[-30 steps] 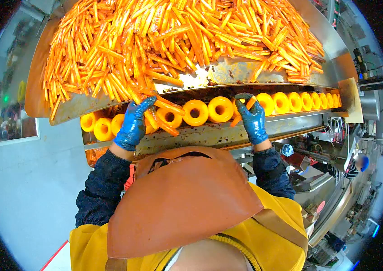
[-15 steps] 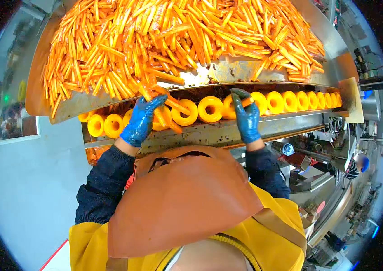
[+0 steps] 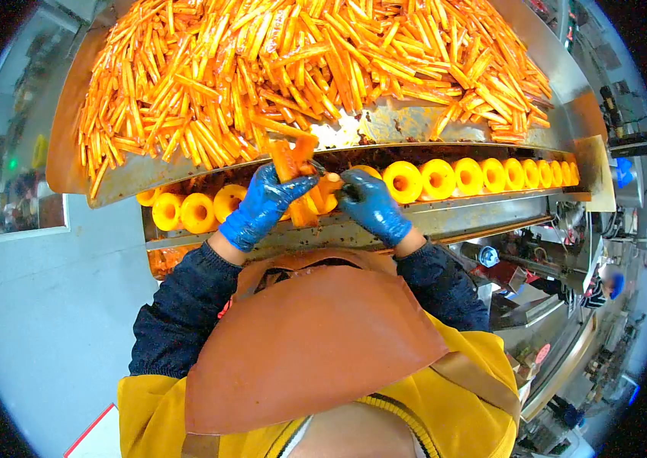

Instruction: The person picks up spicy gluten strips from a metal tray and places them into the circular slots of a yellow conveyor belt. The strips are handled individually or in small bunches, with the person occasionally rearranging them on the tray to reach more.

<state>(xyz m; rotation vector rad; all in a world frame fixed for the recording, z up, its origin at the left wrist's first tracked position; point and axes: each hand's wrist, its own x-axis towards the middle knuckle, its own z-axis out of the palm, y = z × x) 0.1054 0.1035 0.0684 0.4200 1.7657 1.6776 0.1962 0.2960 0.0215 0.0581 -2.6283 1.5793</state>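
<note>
My left hand point(image 3: 264, 204), in a wet blue glove, is closed around several orange sticks point(image 3: 290, 164) that stick out above and below the fingers. Close to its right is my right hand point(image 3: 373, 204), also gloved in blue, with its fingers closed at the end of a short orange piece point(image 3: 332, 177). Both hands are over a row of yellow rings point(image 3: 403, 182) with round holes, and they hide some of the rings. Just behind the hands, a large heap of orange sticks point(image 3: 262, 69) lies on a metal tray point(image 3: 125, 183).
A metal ledge point(image 3: 461, 212) runs along the near side of the rings. A brown apron point(image 3: 316, 343) covers my front. At the left is a pale blue surface point(image 3: 94, 305). Machinery and a distant person with a blue head covering point(image 3: 615, 285) are at the right.
Both hands have moved toward each other, the right one leftward and the left one rightward with its sticks. The right hand's fingers have closed at the orange piece. The rings have shifted slightly rightward.
</note>
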